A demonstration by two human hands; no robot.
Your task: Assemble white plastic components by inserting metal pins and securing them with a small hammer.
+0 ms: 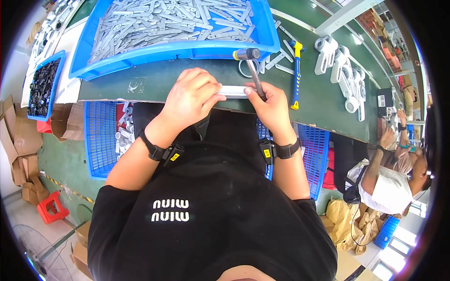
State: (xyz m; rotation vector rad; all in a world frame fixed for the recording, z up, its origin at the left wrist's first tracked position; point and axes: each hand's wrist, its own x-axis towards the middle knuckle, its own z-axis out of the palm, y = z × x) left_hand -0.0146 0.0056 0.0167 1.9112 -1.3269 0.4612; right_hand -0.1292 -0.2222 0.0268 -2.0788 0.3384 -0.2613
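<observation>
Between my hands, over the near edge of the green table, lies a pale grey flat bar (233, 91). My left hand (193, 95) is closed on its left end, thumb below and fingers bent over it. My right hand (271, 105) grips a hammer (253, 72) by its dark shaft, and the right thumb touches the bar's right end. The hammer's black-and-yellow head points away from me, above a white ring-shaped item (243, 70) on the table. Beyond my hands stands a blue tray (173, 52) heaped with similar grey pieces (150, 30).
A second hammer, blue and yellow (296, 75), lies to the right beside loose grey strips (280, 56). Further right are white parts with round ends (349, 84). A small blue bin of black pieces (45, 86) stands left. Blue baskets (101, 140) sit below; a co-worker (386, 187) works at right.
</observation>
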